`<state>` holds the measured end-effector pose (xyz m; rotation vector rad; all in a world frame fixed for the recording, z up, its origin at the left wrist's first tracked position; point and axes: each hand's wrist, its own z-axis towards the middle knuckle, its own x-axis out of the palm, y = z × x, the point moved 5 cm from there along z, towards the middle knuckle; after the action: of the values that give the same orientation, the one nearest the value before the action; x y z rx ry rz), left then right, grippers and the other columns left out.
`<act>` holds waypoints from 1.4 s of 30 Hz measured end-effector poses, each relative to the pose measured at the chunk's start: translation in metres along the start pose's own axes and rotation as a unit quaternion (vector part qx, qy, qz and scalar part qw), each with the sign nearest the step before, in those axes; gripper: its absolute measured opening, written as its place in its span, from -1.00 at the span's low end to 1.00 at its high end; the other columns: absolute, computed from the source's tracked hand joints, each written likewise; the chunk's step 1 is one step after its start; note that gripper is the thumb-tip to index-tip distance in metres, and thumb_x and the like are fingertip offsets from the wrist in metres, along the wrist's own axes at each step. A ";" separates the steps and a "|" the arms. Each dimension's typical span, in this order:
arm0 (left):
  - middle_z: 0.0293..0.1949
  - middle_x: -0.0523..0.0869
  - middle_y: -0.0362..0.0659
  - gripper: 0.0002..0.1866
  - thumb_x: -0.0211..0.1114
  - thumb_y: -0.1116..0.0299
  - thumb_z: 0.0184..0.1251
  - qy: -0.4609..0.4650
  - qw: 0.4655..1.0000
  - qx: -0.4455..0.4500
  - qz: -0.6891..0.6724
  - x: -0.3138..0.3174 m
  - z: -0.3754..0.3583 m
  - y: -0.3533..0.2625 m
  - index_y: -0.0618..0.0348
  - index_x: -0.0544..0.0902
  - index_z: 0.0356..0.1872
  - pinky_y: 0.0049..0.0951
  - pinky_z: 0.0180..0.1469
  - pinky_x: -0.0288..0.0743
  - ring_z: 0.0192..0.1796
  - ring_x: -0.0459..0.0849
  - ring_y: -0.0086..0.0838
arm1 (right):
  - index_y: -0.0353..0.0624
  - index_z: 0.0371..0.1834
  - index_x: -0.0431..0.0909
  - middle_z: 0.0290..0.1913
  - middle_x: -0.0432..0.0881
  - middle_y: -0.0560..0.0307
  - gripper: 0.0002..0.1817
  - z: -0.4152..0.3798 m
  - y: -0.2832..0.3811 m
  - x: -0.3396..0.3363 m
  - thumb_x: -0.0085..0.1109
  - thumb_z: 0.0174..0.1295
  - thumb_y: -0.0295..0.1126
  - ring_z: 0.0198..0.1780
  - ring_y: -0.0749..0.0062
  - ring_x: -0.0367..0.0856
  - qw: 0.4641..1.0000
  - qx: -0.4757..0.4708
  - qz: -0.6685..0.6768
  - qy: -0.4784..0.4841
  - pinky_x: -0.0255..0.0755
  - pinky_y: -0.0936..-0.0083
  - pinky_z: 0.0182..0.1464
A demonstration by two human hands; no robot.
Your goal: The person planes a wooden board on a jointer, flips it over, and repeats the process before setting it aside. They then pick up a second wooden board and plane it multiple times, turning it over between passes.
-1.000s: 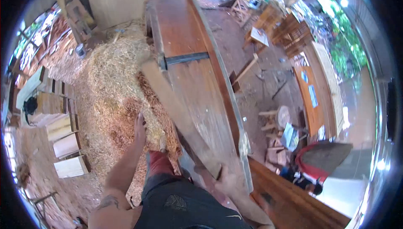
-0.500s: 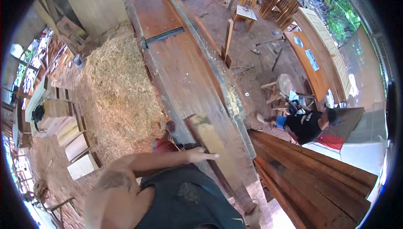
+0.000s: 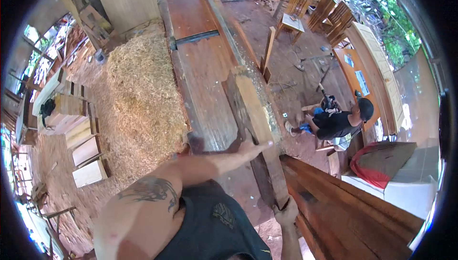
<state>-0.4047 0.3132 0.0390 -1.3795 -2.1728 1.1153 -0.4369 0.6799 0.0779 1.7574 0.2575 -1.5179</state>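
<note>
A long, thick wooden plank (image 3: 255,112) slants over the near end of a long, flat-topped wooden machine bed (image 3: 200,79). My left hand (image 3: 253,151) grips the middle of the plank from its left side, with a finger or thumb lying across the top. At the near end, my right hand (image 3: 286,214) is closed around the plank. The plank's far end is over the bed, and its dark left side shows. Farther along the bed, a dark crosswise slot (image 3: 196,39) cuts through the surface.
Wood shavings (image 3: 143,88) are heaped left of the bed. Dark reddish boards (image 3: 348,203) lie at the right near my right arm. A person (image 3: 336,122) in black works beyond them. Cut wood blocks (image 3: 81,141) stand at left, and slatted chair backs (image 3: 322,10) stand behind.
The plank has been raised and shifted forward and right in view, with my left hand on it. My right hand now shows at its near end. The other person sits more upright.
</note>
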 end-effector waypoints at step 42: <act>0.33 0.72 0.09 0.01 0.61 -0.33 0.15 -0.066 0.985 0.129 -0.095 -0.512 0.429 -0.228 0.23 0.61 0.47 0.03 0.09 0.67 0.19 0.74 -0.08 | -0.34 0.29 0.49 0.05 0.71 -0.36 -0.18 0.588 0.364 0.200 0.63 -0.09 -0.30 0.13 -0.34 0.68 0.997 -0.060 -0.027 -0.042 0.56 -0.12 0.18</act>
<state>-0.5737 -0.3705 0.0029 -0.9927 -2.1056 1.3890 -0.6017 -0.0205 0.0629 1.6006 0.3489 -1.5758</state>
